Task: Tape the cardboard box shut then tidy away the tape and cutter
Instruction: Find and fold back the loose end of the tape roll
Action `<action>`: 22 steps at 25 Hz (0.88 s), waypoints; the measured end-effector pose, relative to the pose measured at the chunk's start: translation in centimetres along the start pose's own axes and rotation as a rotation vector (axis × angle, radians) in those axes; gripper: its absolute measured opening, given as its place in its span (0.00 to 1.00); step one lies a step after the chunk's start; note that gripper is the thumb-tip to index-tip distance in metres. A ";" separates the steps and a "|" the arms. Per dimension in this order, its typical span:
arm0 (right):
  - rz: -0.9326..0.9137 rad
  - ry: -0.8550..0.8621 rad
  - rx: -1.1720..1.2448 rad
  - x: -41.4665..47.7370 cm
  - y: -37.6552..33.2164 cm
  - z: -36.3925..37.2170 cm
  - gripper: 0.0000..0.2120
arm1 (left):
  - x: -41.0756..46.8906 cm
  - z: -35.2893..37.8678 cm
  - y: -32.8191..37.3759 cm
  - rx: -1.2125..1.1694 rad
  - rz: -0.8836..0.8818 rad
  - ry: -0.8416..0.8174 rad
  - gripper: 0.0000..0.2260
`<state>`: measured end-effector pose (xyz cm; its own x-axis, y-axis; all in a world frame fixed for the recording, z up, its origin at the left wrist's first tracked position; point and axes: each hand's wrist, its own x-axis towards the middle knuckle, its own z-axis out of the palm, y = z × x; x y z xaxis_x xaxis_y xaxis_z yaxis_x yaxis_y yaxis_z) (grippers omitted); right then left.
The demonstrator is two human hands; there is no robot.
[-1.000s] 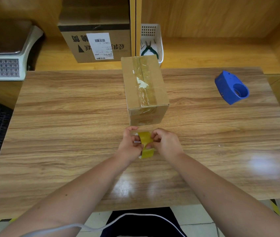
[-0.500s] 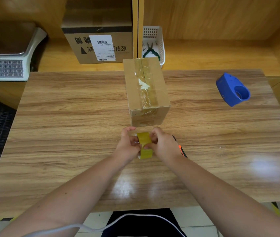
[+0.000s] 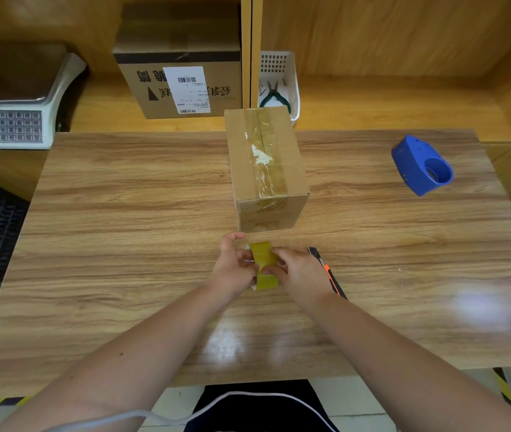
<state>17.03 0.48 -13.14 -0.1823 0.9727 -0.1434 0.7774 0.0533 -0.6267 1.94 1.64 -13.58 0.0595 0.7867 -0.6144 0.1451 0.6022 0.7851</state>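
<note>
A small cardboard box (image 3: pixel 266 169) stands in the middle of the wooden table (image 3: pixel 123 229), its flaps closed, with clear tape along the top seam. Just in front of it I hold a yellowish tape roll (image 3: pixel 263 263) between both hands. My left hand (image 3: pixel 235 266) grips its left side. My right hand (image 3: pixel 301 272) grips its right side, fingers on the tape. A black and orange cutter (image 3: pixel 330 275) lies on the table against the right side of my right hand, partly hidden by it.
A blue tape dispenser (image 3: pixel 421 165) lies at the table's far right. Behind the table a shelf holds a larger labelled carton (image 3: pixel 179 79), a white basket (image 3: pixel 279 79) with pliers, and a weighing scale (image 3: pixel 14 104) at the left.
The cutter has come into view beside my right hand; one second ago it was hidden. Both hands stay on the tape roll with small finger shifts.
</note>
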 end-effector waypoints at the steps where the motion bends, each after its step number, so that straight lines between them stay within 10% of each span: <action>1: 0.025 0.010 0.020 0.0 0.0 0.0 0.16 | 0.0 0.1 0.1 0.008 0.000 0.001 0.29; 9: 0.340 0.068 0.295 1.0 -0.5 -1.0 0.02 | 0.0 0.7 0.0 0.030 0.026 0.004 0.28; 22: 0.459 0.007 0.293 2.8 0.4 -1.2 0.11 | 0.0 1.9 0.0 0.113 0.061 0.025 0.28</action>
<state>17.58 3.49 -12.86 0.1413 0.8828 -0.4479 0.5759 -0.4413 -0.6882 3.87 1.37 -13.67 0.0473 0.8253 -0.5626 0.2528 0.5350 0.8061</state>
